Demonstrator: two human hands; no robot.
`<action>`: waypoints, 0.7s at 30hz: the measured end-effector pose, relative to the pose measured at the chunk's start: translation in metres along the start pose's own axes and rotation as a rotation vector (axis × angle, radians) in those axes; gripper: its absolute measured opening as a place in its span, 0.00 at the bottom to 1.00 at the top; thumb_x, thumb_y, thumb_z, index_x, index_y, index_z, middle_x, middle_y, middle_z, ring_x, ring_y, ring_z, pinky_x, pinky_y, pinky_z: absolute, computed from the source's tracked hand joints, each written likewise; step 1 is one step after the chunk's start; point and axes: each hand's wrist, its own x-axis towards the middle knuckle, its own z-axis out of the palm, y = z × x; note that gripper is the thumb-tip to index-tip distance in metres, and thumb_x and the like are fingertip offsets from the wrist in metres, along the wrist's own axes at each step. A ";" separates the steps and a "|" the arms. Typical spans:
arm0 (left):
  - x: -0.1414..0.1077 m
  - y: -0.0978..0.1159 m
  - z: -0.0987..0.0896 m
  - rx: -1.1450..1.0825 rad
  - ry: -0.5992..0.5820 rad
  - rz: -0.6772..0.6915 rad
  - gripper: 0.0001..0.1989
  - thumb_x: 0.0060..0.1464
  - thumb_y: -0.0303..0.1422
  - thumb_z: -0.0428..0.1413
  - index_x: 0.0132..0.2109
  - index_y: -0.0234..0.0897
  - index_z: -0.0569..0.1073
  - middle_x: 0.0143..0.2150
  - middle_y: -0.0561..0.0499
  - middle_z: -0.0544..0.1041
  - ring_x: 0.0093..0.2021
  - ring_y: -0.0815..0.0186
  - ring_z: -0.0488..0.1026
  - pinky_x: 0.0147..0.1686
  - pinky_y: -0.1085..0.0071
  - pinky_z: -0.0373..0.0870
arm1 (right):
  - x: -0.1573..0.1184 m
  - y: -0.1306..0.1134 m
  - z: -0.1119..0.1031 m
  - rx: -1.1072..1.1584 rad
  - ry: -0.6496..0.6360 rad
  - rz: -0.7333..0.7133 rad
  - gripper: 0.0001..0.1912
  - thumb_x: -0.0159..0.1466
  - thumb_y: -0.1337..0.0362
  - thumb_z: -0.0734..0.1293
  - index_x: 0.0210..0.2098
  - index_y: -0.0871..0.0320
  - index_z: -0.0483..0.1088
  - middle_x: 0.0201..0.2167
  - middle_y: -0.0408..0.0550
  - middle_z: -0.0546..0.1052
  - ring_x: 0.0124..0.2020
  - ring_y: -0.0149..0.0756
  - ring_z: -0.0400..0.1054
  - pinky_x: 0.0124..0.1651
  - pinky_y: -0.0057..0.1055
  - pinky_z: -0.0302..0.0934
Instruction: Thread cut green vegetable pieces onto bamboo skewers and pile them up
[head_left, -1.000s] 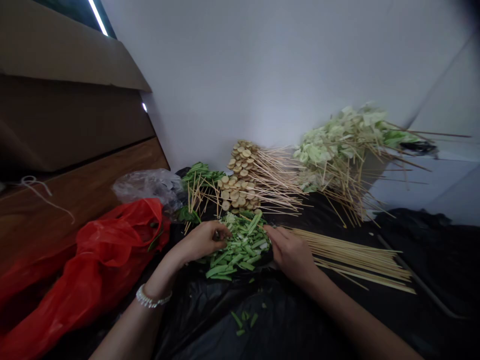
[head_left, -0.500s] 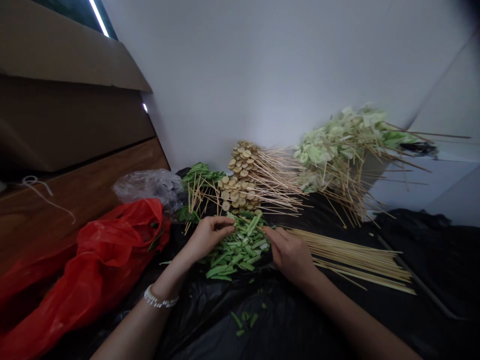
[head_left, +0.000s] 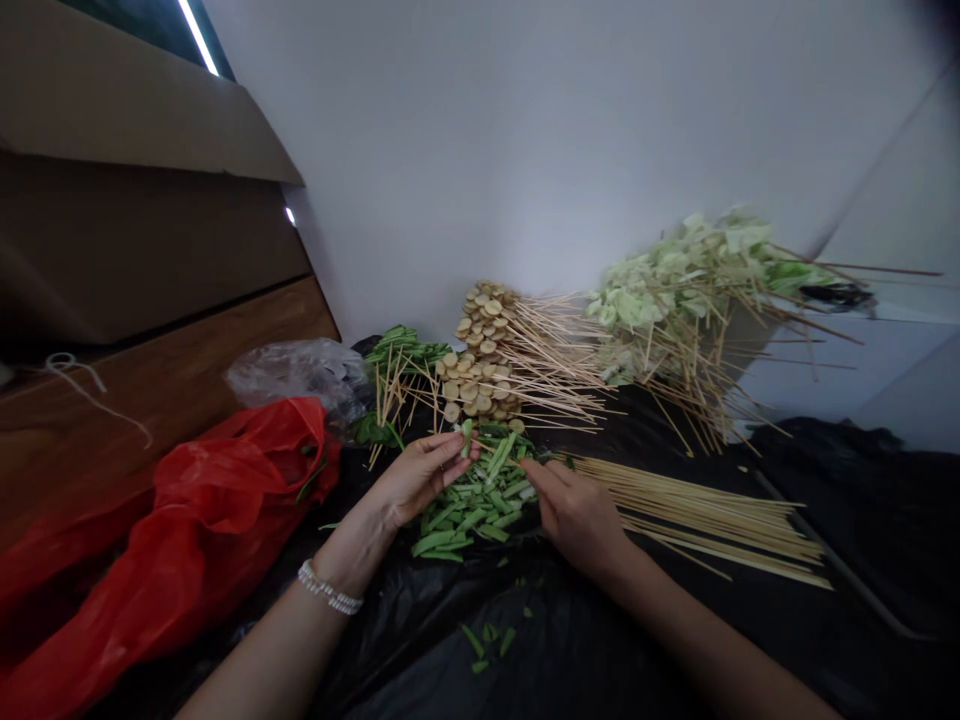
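Between the thumb and fingers of my left hand [head_left: 429,472] is a short piece of green bean [head_left: 466,438], held upright. My right hand [head_left: 576,508] is closed on a thin bamboo skewer [head_left: 487,447], whose tip points left toward that piece; whether the two touch I cannot tell. Below both hands lies a pile of cut green beans [head_left: 472,510] on black plastic [head_left: 427,650]. Right of my right hand, loose bamboo skewers [head_left: 720,515] lie side by side, their left ends partly hidden by the hand.
Behind the pile are skewered potato slices [head_left: 484,370] and skewered green beans [head_left: 401,350]. Skewered lettuce leaves [head_left: 675,270] stand heaped at the back right. On the left are a red plastic bag [head_left: 217,500], a clear bag [head_left: 296,375] and a cardboard box [head_left: 142,230].
My left hand has turned palm upward and raised a green bean piece out of the pile. My right hand has shifted slightly left, and its skewer now shows more clearly.
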 end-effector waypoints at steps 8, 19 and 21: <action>0.001 0.001 -0.002 0.041 -0.003 0.024 0.06 0.48 0.25 0.63 0.36 0.29 0.80 0.34 0.47 0.80 0.31 0.74 0.75 0.31 0.84 0.71 | 0.000 -0.001 0.000 -0.014 -0.024 -0.009 0.20 0.61 0.74 0.57 0.50 0.58 0.70 0.30 0.45 0.75 0.27 0.31 0.68 0.28 0.26 0.56; 0.000 -0.004 0.002 0.069 0.039 0.059 0.11 0.40 0.28 0.69 0.34 0.31 0.78 0.31 0.49 0.79 0.29 0.75 0.74 0.30 0.82 0.70 | -0.002 -0.001 0.004 0.000 -0.056 -0.004 0.21 0.61 0.74 0.57 0.52 0.58 0.69 0.32 0.47 0.75 0.29 0.32 0.69 0.31 0.25 0.59; 0.001 -0.004 0.002 0.068 0.051 0.070 0.12 0.37 0.29 0.70 0.32 0.31 0.78 0.29 0.50 0.79 0.29 0.74 0.74 0.29 0.82 0.69 | -0.001 -0.002 0.003 0.004 -0.064 -0.002 0.21 0.61 0.74 0.57 0.52 0.59 0.69 0.32 0.47 0.75 0.29 0.32 0.69 0.31 0.25 0.59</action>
